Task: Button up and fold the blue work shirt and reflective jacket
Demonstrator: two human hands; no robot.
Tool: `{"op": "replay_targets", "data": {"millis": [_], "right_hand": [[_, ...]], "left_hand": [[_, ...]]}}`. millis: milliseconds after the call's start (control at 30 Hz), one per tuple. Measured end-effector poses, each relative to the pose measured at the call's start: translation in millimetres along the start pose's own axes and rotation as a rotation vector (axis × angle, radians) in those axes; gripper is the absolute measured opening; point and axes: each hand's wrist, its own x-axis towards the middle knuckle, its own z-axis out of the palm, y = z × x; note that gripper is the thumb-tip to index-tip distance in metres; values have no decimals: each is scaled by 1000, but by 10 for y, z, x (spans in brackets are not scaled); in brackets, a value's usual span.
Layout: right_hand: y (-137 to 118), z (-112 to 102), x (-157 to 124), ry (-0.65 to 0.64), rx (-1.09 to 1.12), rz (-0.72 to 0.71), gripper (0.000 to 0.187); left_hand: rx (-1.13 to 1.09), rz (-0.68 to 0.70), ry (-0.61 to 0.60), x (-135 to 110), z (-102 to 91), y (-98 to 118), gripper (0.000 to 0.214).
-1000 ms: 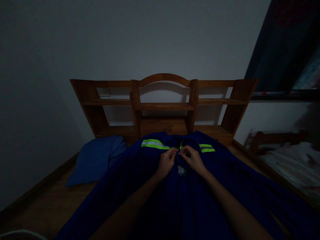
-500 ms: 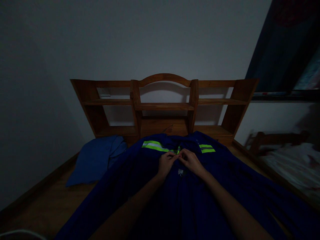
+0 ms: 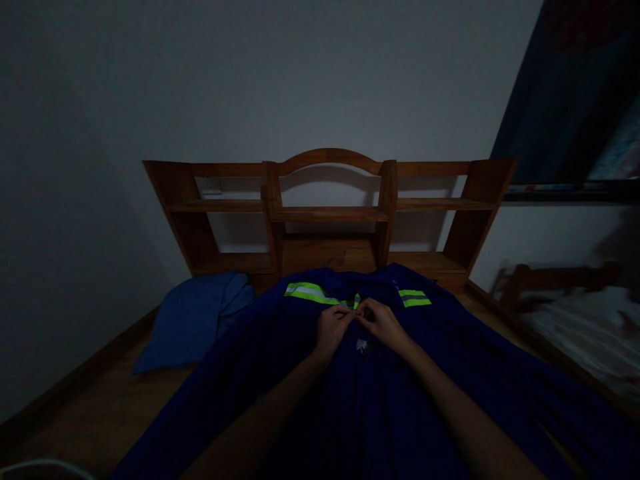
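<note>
A dark blue work jacket [image 3: 280, 347] with yellow-green and silver reflective strips lies spread out in front of me, its collar toward the shelf. Both hands meet at its front opening, just below the collar. My left hand [image 3: 332, 328] pinches the edge of the jacket front with thumb and fingers. Close against it, my right hand [image 3: 381, 321] is pinched on the front edge too, fingertips touching those of the left. Whatever small part sits between the fingertips is hidden. A small pale patch [image 3: 362, 345] shows on the cloth below the hands.
A wooden shelf unit [image 3: 330, 212] with an arched top stands against the wall behind the jacket. Folded blue cloth [image 3: 190, 323] lies at the left on the wooden surface [image 3: 95, 407]. At the right are a dark curtain [image 3: 555, 113] and whitish bedding [image 3: 590, 333].
Hardly anything differs. Both hands stay pinched at the same place on the jacket front, with only a slight shift of the fingertips and of the view.
</note>
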Motion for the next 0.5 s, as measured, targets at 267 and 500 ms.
{"op": "replay_targets", "data": {"millis": [267,500], "right_hand": [[1,1,2,16,-13,3,9],[-9,8,0,31,-15,6,9]], "left_hand": [[22,58,17,-16,15,52,18],[53,80,46,-18,13,46,13]]}}
